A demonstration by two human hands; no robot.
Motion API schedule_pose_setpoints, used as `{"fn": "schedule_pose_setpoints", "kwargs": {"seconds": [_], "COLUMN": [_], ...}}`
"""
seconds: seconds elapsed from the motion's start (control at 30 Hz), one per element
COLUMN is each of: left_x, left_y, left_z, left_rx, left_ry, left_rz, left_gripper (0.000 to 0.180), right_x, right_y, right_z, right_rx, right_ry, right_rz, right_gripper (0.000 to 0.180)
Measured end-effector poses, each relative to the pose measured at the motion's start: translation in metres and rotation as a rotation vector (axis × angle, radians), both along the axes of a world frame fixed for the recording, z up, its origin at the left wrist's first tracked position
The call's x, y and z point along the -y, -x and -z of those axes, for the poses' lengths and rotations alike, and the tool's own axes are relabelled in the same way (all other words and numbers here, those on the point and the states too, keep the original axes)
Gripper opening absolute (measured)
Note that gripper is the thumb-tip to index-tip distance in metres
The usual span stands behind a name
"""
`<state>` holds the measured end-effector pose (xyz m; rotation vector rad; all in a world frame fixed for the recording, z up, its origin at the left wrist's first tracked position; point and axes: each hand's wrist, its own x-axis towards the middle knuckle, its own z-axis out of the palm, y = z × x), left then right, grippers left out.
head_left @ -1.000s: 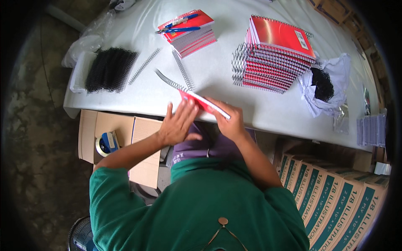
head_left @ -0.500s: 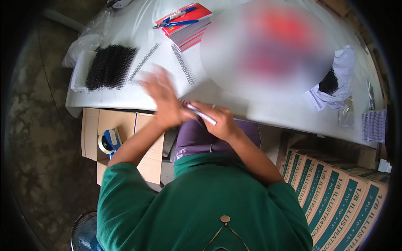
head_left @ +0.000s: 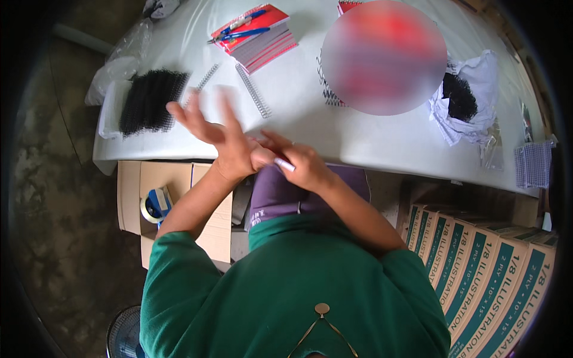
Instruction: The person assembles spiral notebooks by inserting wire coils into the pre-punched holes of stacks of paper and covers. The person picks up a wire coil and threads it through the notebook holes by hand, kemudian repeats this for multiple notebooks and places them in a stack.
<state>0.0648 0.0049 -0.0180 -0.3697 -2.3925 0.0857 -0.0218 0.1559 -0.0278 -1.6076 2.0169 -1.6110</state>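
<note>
Lettering (head_left: 525, 304) and numbers (head_left: 539, 261) on brown cartons (head_left: 477, 274); small white characters (head_left: 256, 216) on purple garment (head_left: 277, 194)

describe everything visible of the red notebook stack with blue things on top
The stack lies askew on the far part of the white table. Its top cover is red; below, pale page edges with red layers face the viewer, looking like paper and card. Two slim blue items rest on top; nothing else visibly touches it.

Below your left fingers (head_left: 200, 125) you wear a green shirt (head_left: 286, 268) with short sleeves, a round brownish disc (head_left: 322, 308) and thin cord (head_left: 305, 336) at its front. Nearer those fingers, your purple bottoms (head_left: 276, 194) carry small white markings (head_left: 256, 218).
</note>
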Motion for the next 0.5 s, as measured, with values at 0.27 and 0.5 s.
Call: {"fn": "schedule_pose_setpoints", "kwargs": {"seconds": [0.27,0.5], "left_x": [-0.038,-0.037], "left_y": [0.02,0.031], "left_z": [-0.046,-0.09], "left_rx": [0.151,0.491], "left_ry": [-0.297,-0.335], "left_rz": [0.09,0.028], "left_gripper": [0.056,0.04], "right_x": [-0.006,-0.001], "right_y": [0.015,0.021], "right_z": [0.002,-0.003], "right_rx": [0.358,0.463], "right_ry": [0.111,0.104], "right_rz": [-0.078,-0.05], "right_gripper": [0.068,0.071]}}
